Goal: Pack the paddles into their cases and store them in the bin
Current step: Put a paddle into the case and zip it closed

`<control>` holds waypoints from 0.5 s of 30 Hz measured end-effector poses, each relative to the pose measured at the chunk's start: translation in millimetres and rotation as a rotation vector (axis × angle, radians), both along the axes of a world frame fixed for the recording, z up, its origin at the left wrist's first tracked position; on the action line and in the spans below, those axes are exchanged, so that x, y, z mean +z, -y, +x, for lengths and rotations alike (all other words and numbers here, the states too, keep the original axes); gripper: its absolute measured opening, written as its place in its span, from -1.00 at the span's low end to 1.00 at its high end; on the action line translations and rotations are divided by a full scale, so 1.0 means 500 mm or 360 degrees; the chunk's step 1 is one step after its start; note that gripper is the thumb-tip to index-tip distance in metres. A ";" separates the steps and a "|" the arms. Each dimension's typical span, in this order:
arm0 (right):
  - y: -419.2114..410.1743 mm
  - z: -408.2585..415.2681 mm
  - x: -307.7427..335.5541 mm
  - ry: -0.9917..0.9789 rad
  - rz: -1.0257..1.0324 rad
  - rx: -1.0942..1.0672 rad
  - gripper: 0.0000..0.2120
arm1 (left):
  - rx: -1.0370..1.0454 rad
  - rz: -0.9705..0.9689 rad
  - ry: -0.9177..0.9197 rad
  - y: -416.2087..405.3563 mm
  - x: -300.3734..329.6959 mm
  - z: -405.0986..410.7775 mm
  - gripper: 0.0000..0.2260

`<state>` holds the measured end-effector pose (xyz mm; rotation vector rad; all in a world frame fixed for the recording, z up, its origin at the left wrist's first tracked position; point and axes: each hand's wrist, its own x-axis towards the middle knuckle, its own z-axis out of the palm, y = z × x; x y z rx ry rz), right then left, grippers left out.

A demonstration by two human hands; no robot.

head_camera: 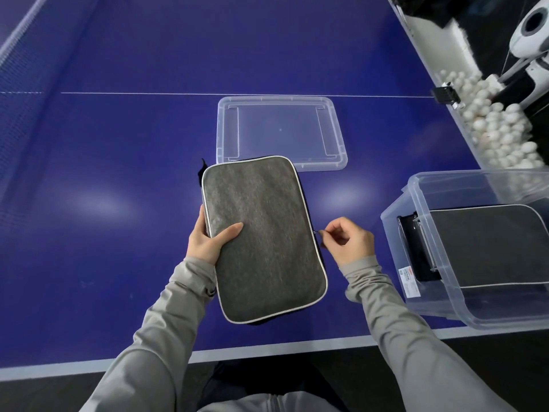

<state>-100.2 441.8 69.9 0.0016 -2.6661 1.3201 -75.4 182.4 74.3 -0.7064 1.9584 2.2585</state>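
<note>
**Grey case held at the zip, a second case already in the bin**

Mostly hidden is what the grey case holds: its flat cloth face with pale piping covers everything inside, so whether a paddle is in it cannot be told. A dark underside peeks out along its right and bottom edges, and a small black loop sticks out at its top left corner. The case lies near the front edge of the blue worktop.

The left hand holds the case's left edge, thumb laid across the cloth and fingers tucked behind where they cannot be seen, a grip clamped on the case. The right hand pinches the tiny zip pull on the case's right edge between thumb and forefinger; the pull is too small to make out in detail. Grey sleeves cover both forearms.

To the right, a clear plastic bin stands on the worktop, cut off by the frame's right edge. Inside it lies a second grey case, partly blurred by the bin's wall, with something dark beside it that is hard to identify. A white label is stuck on the bin's near side.

Beyond the held case, the bin's clear lid lies flat, its near edge partly covered by the case's top corner. At the far right, a heap of white balls sits in a trough beside a white machine that is cut off.
</note>
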 end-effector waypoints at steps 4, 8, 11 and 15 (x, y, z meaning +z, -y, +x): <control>0.005 -0.021 0.011 0.0000 -0.0089 0.0020 -0.86 | -0.0150 -0.0026 -0.0060 0.005 0.008 0.003 -0.45; 0.012 -0.044 0.026 0.0010 -0.0171 0.0047 -0.82 | -0.0285 -0.0041 -0.0106 0.014 0.014 0.003 -0.41; 0.018 -0.053 0.032 0.0022 -0.0175 0.0061 -0.80 | -0.0337 -0.0059 -0.0116 0.027 0.019 -0.003 -0.38; 0.030 -0.055 0.037 0.0010 -0.0214 0.0063 -0.80 | -0.0438 -0.0119 -0.0128 0.047 0.030 -0.009 -0.33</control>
